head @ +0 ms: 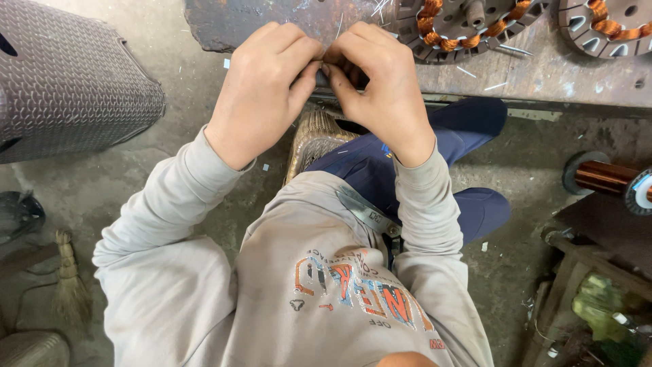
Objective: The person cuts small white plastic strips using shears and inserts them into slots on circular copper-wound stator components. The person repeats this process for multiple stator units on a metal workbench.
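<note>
My left hand [261, 92] and my right hand [380, 85] meet fingertip to fingertip above the near edge of a worn metal workbench [543, 75]. Both are closed around something small and thin that the fingers hide. A round motor stator with copper windings [468, 24] lies on the bench just beyond my right hand. Scissors [367, 216] rest on my lap against the grey sweatshirt.
A second wound stator [608, 24] sits at the bench's far right. A spool of copper wire [611, 178] is at the right. A grey woven plastic stool [61, 81] stands left, a small broom [68, 285] lower left, a cluttered wooden box [598, 306] lower right.
</note>
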